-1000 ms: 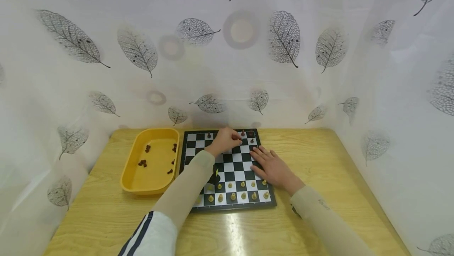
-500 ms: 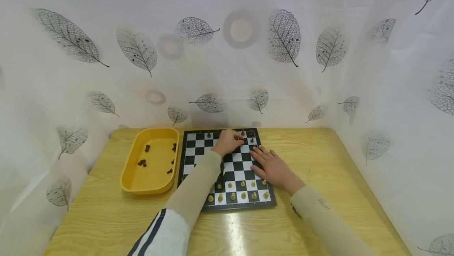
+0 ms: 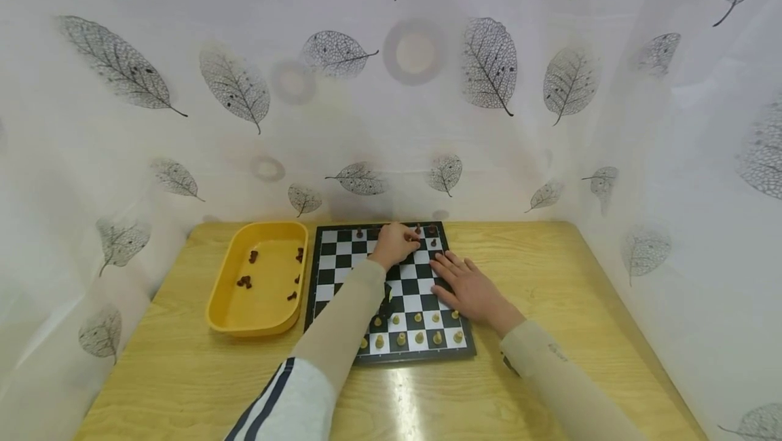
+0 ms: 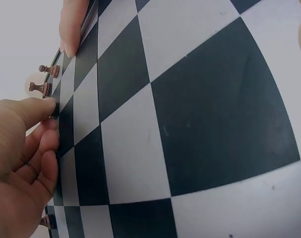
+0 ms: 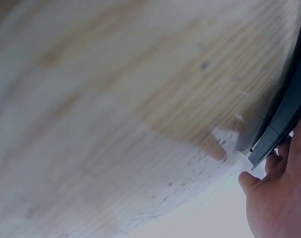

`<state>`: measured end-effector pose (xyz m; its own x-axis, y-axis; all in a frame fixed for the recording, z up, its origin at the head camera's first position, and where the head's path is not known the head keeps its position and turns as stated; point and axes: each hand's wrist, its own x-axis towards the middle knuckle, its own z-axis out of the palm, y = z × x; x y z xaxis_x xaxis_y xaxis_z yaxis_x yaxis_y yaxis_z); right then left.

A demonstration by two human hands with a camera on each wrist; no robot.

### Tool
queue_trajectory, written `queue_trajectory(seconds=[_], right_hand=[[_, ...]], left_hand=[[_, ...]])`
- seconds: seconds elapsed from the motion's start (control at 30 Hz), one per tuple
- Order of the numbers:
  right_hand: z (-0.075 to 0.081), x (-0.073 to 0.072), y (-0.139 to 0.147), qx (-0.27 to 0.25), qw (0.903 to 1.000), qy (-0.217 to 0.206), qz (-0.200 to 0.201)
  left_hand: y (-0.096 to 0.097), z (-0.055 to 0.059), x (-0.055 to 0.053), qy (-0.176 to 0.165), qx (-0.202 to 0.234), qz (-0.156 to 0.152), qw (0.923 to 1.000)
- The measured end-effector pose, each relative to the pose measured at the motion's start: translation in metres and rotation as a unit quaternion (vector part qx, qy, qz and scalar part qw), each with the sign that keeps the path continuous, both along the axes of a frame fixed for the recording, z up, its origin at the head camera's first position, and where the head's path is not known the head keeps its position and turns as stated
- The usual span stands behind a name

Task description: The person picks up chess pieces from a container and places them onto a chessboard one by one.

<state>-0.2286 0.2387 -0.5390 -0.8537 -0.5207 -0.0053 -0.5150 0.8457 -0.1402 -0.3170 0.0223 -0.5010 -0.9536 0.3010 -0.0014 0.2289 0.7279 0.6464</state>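
Over the far side of the black-and-white chessboard (image 3: 411, 286), my left hand (image 3: 393, 244) reaches with thumb and fingers drawn together. It pinches a small chess piece low at the far rows, with the fingers hiding most of it. Just beyond its fingertips stand a dark brown pawn (image 4: 50, 71) and a second brown piece (image 4: 39, 88), in the left wrist view. My right hand (image 3: 470, 290) rests on the board's right edge, fingers extended and spread. Several pale yellow pieces (image 3: 401, 338) stand in the two near rows, some hidden behind the left sleeve.
Left of the board, a yellow tray (image 3: 227, 305) holds several brown pieces (image 3: 244, 282). Another brown piece (image 3: 359, 233) stands on the far row, left of the left hand. A leaf-printed white curtain (image 3: 379, 122) surrounds the wooden table (image 3: 531, 251).
My left hand has shifted slightly to the right and its forearm has swung right, covering more of the near pale pieces. The right hand has stayed in place.
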Motion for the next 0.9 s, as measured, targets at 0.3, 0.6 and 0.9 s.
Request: queue_trajectory(seconds=[0.3,0.6,0.9], right_hand=[[0.0013,0.0001,-0.0012,0.004,1.0,-0.008,-0.003],[0.0033,0.0006,-0.0007,-0.001,1.0,-0.008,-0.004],[0.0016,0.0003,0.0004,-0.002,1.0,-0.005,-0.002]], left_hand=[[0.0024,-0.0003,-0.0018,-0.012,0.008,0.013,0.9998],[0.0063,-0.0044,-0.0036,0.005,-0.002,0.023,0.9997],[0.0071,-0.0058,-0.0037,0.012,-0.011,0.017,0.9997]])
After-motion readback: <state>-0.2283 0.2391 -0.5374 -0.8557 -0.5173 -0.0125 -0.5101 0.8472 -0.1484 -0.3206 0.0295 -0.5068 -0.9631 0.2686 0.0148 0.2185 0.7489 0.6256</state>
